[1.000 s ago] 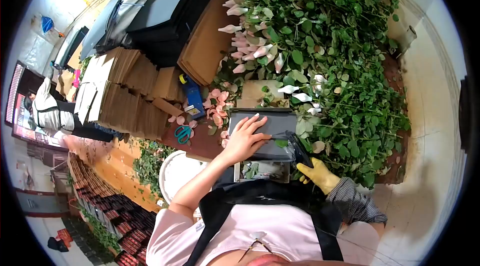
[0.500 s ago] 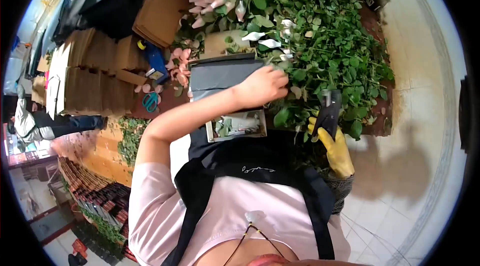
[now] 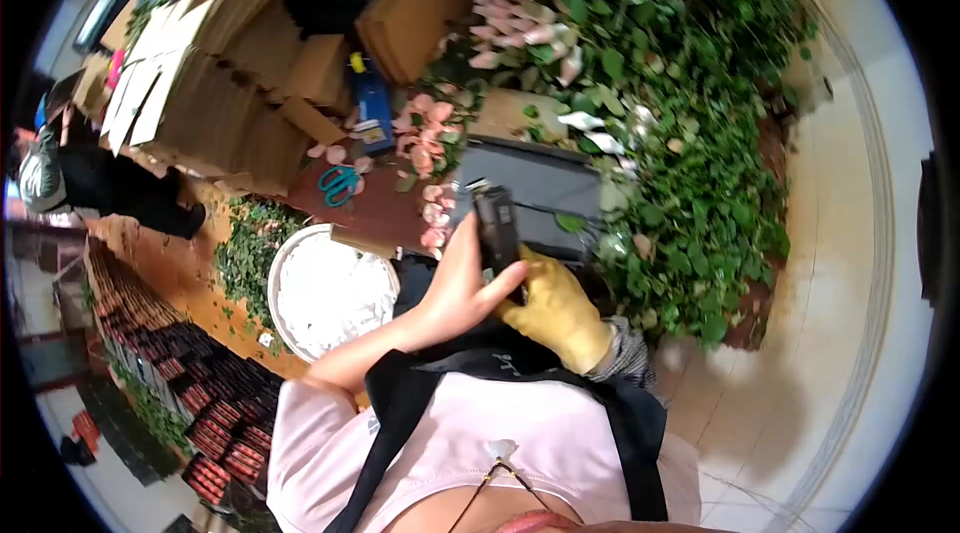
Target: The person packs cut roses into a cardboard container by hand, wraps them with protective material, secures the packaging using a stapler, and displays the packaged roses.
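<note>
In the head view a black handheld tool [image 3: 494, 223], shaped like a stapler with a pale metal tip, stands upright before my chest. My right hand [image 3: 560, 308], in a yellow glove, grips its lower end. Against the tool's left side is my bare left hand [image 3: 465, 278], its thumb reaching across toward the glove; its fingertips are partly hidden behind the tool. Just beyond both hands lies a dark grey pad [image 3: 535, 183]. White-wrapped rose buds [image 3: 605, 143] and leafy green stems [image 3: 690, 203] lie to its right.
A round white basin [image 3: 283, 268] of white pieces stands at left. Teal scissors [image 3: 340, 185], pink petals [image 3: 430, 118] and a blue box [image 3: 372, 113] lie on the table. Cardboard stacks [image 3: 225, 118] rise behind. Another person [image 3: 120, 188] stands far left.
My right hand has brought the black tool left and in front of my chest. My left hand has drawn back from the pad to the tool. The view has shifted, showing the white basin.
</note>
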Demonstrator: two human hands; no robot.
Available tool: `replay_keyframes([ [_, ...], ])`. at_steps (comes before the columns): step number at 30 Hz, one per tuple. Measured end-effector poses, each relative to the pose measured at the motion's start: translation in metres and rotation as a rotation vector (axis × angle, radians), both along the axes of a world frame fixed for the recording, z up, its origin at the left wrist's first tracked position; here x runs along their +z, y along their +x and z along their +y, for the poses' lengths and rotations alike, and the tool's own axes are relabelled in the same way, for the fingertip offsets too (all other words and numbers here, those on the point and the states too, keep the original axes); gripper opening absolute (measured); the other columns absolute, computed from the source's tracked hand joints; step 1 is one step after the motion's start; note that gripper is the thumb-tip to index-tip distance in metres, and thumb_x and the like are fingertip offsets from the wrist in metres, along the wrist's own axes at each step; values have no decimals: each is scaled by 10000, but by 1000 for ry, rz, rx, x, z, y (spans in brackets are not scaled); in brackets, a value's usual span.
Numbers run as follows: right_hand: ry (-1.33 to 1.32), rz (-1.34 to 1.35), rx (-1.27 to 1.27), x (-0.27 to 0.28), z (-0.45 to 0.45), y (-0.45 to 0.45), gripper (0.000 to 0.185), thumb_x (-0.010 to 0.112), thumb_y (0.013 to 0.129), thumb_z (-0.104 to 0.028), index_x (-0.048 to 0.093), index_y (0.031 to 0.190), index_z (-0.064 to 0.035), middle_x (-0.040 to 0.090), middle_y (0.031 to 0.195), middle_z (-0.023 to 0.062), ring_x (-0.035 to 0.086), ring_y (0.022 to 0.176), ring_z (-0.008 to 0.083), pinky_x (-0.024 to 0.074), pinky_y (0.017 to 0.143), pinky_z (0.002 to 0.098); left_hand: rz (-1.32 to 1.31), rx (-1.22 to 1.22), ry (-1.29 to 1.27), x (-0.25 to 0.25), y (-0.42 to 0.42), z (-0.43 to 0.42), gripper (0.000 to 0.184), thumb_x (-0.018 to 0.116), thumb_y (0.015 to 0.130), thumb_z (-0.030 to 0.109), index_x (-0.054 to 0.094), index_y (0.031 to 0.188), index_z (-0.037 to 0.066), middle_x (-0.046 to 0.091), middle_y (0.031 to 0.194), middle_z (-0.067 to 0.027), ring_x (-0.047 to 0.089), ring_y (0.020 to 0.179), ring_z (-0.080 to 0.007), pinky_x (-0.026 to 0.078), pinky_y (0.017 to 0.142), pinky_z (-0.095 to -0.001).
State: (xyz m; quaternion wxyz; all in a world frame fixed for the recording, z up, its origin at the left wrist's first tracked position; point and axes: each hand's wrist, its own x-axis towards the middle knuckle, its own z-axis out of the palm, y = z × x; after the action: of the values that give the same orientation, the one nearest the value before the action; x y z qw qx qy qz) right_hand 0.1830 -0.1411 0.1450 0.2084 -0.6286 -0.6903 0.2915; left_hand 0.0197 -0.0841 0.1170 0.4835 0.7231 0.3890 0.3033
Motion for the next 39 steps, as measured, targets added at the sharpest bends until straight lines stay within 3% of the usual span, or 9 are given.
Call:
replay_keyframes([
  [3, -51, -69, 556, 25, 44, 1, 663, 660, 916, -373, 440, 1448, -46, 667, 1124, 237, 642, 1043, 408, 514, 924, 474, -146, 305, -145, -47, -49, 16, 465, 697, 911, 143, 465, 1289, 1, 579, 1110, -108, 549, 1043, -154, 460, 915, -296],
  [6, -61, 151, 718, 53, 123, -20, 580, 669, 948, -304, 492, 1450, -73, 597, 1372, 173, 609, 1224, 302, 479, 1034, 396, 193, 485, -4, -119, -87, 50, 497, 786, 775, 179, 545, 1156, -30, 555, 1072, -212, 551, 1023, -384, 472, 905, -447],
  [11, -138, 706, 23, -34, 284, -105, 610, 648, 987, -314, 449, 1451, 29, 633, 1224, 110, 573, 1125, 143, 471, 972, 290, 629, 400, 296, -169, -78, 81, 646, 838, 689, 224, 575, 1241, 13, 553, 1107, -184, 526, 1056, -380, 463, 884, -465],
  [17, -664, 164, -133, -103, 361, -133, 573, 506, 1037, -429, 478, 1431, -15, 524, 1457, 195, 540, 1281, 327, 406, 1089, 446, 439, 537, 521, -187, -70, 85, 599, 754, 826, 167, 511, 1352, 15, 508, 1304, -213, 470, 1237, -410, 376, 1034, -518],
  [19, -531, 838, 8, -120, 354, -125, 434, 521, 1044, -352, 588, 1284, 3, 645, 1278, 197, 639, 1124, 297, 485, 993, 421, 423, 611, 482, -168, -81, 69, 549, 738, 811, 153, 534, 1301, 9, 526, 1269, -194, 486, 1208, -400, 386, 1029, -514],
  [24, -561, 726, -60, -91, 303, -127, 295, 582, 1018, -222, 656, 981, 61, 726, 954, 196, 713, 783, 232, 595, 583, 359, 358, 732, 352, -175, -121, 22, 462, 699, 824, 110, 574, 1255, 2, 533, 1248, -185, 485, 1211, -396, 380, 1041, -499],
  [27, -704, 505, 57, -179, 296, -111, 368, 572, 1019, -298, 692, 974, 47, 731, 836, 179, 698, 645, 243, 577, 613, 344, 331, 676, 318, -168, -118, 16, 443, 691, 837, 100, 579, 1259, 24, 534, 1242, -182, 478, 1219, -394, 377, 1045, -499],
  [31, -18, -806, 204, -156, 278, -120, 299, 613, 874, -323, 763, 989, -91, 747, 939, 157, 716, 874, 349, 567, 765, 452, 329, 597, 451, -148, -109, 36, 418, 689, 835, 90, 587, 1237, 45, 559, 1235, -161, 486, 1221, -391, 365, 1062, -509],
  [39, -369, 633, -59, 75, 192, -32, 335, 595, 1020, -300, 687, 1006, 22, 728, 875, 110, 710, 762, 180, 585, 682, 279, 318, 608, 454, -157, -123, 43, 307, 670, 844, 40, 635, 1148, 19, 594, 1185, -158, 517, 1157, -377, 403, 1015, -492],
])
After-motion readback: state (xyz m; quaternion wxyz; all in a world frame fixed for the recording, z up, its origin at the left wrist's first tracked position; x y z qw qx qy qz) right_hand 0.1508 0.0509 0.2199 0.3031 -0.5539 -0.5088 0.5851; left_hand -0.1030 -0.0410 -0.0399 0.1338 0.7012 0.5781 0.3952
